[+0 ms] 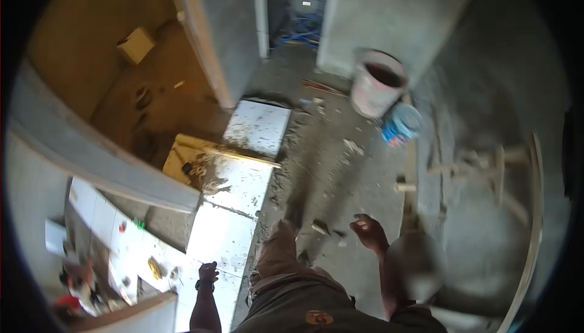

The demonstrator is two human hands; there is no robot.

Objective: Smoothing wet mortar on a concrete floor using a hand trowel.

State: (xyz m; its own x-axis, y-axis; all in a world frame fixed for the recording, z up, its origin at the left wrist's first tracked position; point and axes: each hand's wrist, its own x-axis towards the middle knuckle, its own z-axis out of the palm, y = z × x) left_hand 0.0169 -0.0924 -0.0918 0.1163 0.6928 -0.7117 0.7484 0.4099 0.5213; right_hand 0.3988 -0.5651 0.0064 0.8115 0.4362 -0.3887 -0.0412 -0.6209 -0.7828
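Observation:
I stand on a dusty concrete floor beside a row of white floor tiles [224,235]. My left hand [208,271] hangs low over the nearest tile, fingers curled, with nothing visible in it. A dark band sits on its wrist. My right hand [368,230] is held out above the bare floor, fingers loosely apart and holding nothing. My leg in brown trousers [281,254] steps forward between the two hands. A yellow board [182,153] lies across the tiles further ahead.
A dirty pink bucket [378,82] stands ahead on the right, with a blue-and-white container [400,124] beside it. Wooden framing [486,169] lies at the right. Grey walls flank a doorway ahead. Small tools and tiles [115,242] lie at the lower left.

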